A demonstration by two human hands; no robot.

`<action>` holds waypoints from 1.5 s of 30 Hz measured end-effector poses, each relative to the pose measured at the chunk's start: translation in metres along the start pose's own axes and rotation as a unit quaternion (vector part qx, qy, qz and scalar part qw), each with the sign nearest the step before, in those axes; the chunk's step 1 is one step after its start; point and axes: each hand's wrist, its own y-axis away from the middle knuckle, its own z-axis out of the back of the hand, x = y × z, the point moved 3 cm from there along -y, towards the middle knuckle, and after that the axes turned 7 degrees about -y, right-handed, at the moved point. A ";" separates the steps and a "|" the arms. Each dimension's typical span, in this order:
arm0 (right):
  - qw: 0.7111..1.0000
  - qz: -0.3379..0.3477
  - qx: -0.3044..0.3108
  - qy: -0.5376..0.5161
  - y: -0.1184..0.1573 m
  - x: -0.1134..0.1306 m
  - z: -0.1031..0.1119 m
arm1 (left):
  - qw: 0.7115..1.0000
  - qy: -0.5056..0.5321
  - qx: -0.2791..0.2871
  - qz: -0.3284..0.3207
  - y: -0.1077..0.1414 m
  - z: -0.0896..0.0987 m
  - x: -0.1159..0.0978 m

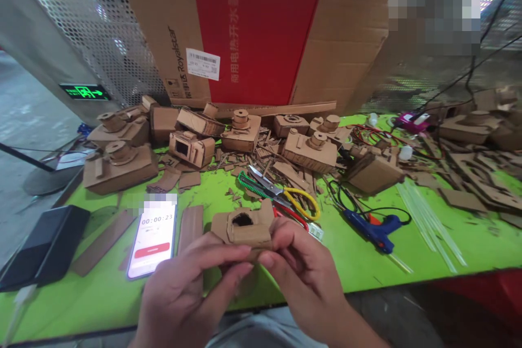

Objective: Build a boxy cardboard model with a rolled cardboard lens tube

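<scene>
Between my two hands, over the front edge of the green table, is a small cardboard camera model (250, 234) with a dark round hole in its face. My left hand (196, 277) pinches its lower left edge between thumb and forefinger. On the other side, my right hand (304, 266) grips the right end, thumb along the lower edge and fingers curled behind. Just beyond the model lie scissors (302, 204) with yellow and red handles, partly hidden by my right hand, and a green utility knife (253, 185).
Several finished-looking cardboard cameras (312, 149) and scraps line the back. A phone (153, 239) showing a timer and a black power bank (44, 244) lie left. At right are a blue glue gun (373, 231), clear glue sticks (432, 228) and cables. A large box (253, 27) stands behind.
</scene>
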 end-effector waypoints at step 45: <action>0.994 -0.056 0.083 -0.049 -0.015 0.010 0.011 | 0.984 0.030 0.175 0.024 0.010 0.020 0.014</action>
